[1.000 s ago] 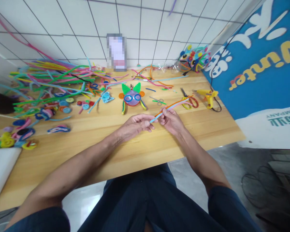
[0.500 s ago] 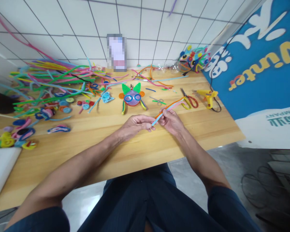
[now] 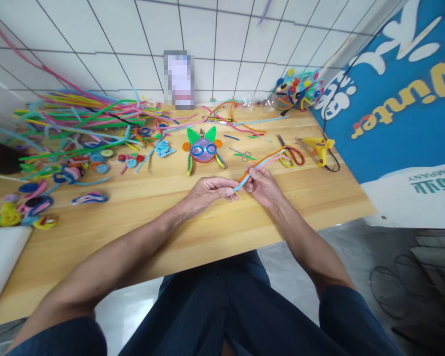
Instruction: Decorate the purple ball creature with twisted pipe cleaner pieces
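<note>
Orange, light blue and pink pipe cleaners (image 3: 264, 161) lie together in a slanting bundle, held above the near part of the table. My left hand (image 3: 218, 189) pinches their lower left end between thumb and fingers. My right hand (image 3: 261, 184) is closed on the same bundle farther along, and the loose ends fan out to the upper right. Beyond my hands sits a small figure (image 3: 203, 152) with a clear purple body, blue ring glasses, green leaf-like ears, orange coils at the sides and striped legs. Red-and-yellow scissors (image 3: 291, 154) rest just past the bundle's free ends.
A yellow glue gun (image 3: 320, 149) with a cord lies at the right. Small scissors (image 3: 242, 154) are near the figure. Many pipe cleaners (image 3: 85, 116) are heaped at the back left, with a light blue bundle (image 3: 163, 149) nearby. A phone (image 3: 180, 81) leans on the tiled wall.
The free ends of the pipe cleaners have spread slightly apart and reach a little farther to the upper right. Both hands stay nearly in place, still gripping the bundle.
</note>
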The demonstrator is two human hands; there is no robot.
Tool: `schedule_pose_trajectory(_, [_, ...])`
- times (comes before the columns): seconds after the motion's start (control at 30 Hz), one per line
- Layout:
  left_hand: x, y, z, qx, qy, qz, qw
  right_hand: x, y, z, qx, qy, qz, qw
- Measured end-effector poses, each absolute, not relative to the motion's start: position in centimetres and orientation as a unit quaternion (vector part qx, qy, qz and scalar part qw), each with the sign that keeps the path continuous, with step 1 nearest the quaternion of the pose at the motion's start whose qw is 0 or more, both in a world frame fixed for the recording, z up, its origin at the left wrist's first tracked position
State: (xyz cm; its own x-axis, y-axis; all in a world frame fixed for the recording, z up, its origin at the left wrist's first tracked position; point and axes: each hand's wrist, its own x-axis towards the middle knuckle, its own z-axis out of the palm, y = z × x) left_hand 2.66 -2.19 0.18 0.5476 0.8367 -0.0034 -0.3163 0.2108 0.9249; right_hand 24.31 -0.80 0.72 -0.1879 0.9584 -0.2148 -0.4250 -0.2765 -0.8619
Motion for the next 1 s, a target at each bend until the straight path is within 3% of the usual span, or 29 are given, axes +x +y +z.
schedule_pose_trajectory(1.0, [2.37,-2.68,0.95,0.530,0.231,0.342,0.741,24.04,-1.37,1.35,-0.418,-0.365,0.685,0.472])
